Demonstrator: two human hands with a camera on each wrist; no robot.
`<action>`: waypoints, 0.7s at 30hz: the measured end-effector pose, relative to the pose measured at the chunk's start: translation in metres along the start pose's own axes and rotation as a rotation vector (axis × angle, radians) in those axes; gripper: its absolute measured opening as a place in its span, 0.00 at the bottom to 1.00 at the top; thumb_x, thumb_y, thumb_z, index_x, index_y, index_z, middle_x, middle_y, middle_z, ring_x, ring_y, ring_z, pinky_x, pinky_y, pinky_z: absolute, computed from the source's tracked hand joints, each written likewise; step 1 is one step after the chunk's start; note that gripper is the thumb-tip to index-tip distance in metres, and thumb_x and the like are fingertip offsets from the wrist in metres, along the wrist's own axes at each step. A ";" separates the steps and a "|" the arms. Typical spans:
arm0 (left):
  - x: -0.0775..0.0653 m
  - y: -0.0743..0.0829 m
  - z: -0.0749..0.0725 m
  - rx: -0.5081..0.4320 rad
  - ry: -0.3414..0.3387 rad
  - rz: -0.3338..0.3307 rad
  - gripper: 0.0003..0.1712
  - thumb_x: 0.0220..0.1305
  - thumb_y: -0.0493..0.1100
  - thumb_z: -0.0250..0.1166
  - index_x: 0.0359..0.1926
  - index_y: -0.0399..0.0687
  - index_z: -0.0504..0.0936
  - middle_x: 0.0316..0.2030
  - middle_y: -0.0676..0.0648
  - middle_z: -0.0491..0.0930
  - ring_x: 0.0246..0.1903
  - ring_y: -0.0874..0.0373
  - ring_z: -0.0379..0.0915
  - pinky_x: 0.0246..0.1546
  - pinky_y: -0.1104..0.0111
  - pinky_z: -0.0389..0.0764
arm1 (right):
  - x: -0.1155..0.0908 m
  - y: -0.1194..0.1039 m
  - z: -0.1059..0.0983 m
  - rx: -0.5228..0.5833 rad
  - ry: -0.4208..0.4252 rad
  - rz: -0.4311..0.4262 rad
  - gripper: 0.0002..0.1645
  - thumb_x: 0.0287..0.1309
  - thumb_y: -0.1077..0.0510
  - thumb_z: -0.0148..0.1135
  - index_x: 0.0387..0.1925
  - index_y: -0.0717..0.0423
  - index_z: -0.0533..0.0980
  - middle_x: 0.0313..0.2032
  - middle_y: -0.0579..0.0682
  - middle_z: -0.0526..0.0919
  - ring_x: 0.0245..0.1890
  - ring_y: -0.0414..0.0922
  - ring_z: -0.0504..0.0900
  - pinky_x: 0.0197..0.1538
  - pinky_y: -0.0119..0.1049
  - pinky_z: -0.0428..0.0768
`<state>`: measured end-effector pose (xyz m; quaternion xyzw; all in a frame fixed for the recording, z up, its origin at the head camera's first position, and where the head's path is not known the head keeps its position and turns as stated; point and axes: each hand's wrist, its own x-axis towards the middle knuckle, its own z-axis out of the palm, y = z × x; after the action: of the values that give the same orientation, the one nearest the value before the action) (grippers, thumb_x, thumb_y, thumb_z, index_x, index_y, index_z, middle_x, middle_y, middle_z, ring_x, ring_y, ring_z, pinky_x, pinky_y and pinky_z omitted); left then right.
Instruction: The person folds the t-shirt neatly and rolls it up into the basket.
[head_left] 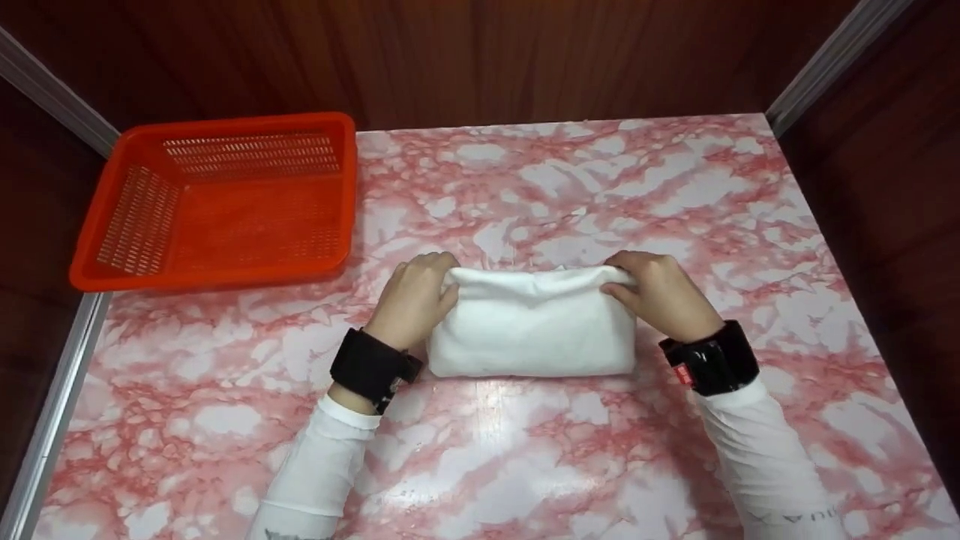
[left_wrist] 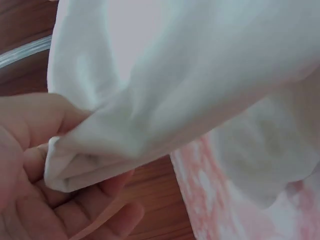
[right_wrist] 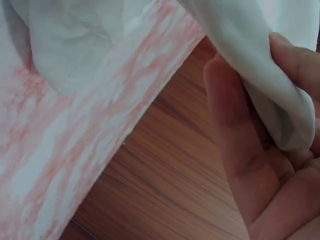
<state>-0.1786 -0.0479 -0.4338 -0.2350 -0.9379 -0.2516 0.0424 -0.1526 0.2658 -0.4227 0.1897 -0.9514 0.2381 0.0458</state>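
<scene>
A folded white cloth (head_left: pixel 536 326) spans the space between both hands, over the middle of the table. My left hand (head_left: pixel 418 296) pinches its upper left corner, thumb on the near side. At the upper right corner my right hand (head_left: pixel 660 289) grips it the same way. In the left wrist view the folded layers of the cloth (left_wrist: pixel 150 105) show between thumb and fingers. The right wrist view shows the cloth's rolled edge (right_wrist: pixel 270 80) held between thumb and fingers, with another part of the cloth hanging farther off.
A red plastic basket (head_left: pixel 259 225) with slotted walls stands at the back left, nothing in it. The table (head_left: pixel 480 480) has a pink and white marbled top. Dark wooden panels (head_left: pixel 480 60) with metal trim enclose it at the back and sides.
</scene>
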 end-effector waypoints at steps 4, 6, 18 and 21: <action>0.007 -0.008 0.017 0.037 0.048 -0.063 0.09 0.53 0.39 0.59 0.37 0.43 0.76 0.34 0.45 0.79 0.36 0.50 0.72 0.39 0.60 0.67 | 0.011 0.008 0.010 -0.002 0.017 0.077 0.14 0.48 0.55 0.65 0.37 0.55 0.77 0.35 0.51 0.82 0.37 0.46 0.80 0.39 0.43 0.76; 0.011 -0.013 0.026 0.043 0.065 -0.093 0.08 0.53 0.39 0.59 0.37 0.43 0.75 0.34 0.45 0.79 0.36 0.50 0.72 0.40 0.60 0.67 | 0.017 0.013 0.017 -0.006 0.021 0.118 0.14 0.47 0.54 0.65 0.38 0.55 0.77 0.36 0.52 0.82 0.38 0.47 0.80 0.40 0.44 0.75; 0.026 -0.035 0.064 0.069 0.116 -0.219 0.11 0.52 0.39 0.61 0.39 0.42 0.75 0.35 0.43 0.78 0.38 0.47 0.71 0.43 0.58 0.68 | 0.037 0.045 0.060 0.035 0.048 0.260 0.14 0.47 0.56 0.65 0.37 0.56 0.78 0.36 0.56 0.81 0.37 0.51 0.79 0.39 0.46 0.74; 0.028 -0.037 0.068 0.070 0.131 -0.257 0.13 0.52 0.41 0.62 0.41 0.44 0.75 0.36 0.43 0.79 0.39 0.48 0.71 0.42 0.59 0.67 | 0.038 0.048 0.066 0.032 0.053 0.271 0.15 0.46 0.56 0.66 0.38 0.57 0.78 0.37 0.56 0.81 0.39 0.52 0.78 0.41 0.46 0.74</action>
<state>-0.2177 -0.0313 -0.5041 -0.0944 -0.9637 -0.2371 0.0790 -0.2057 0.2610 -0.4954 0.0540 -0.9628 0.2623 0.0351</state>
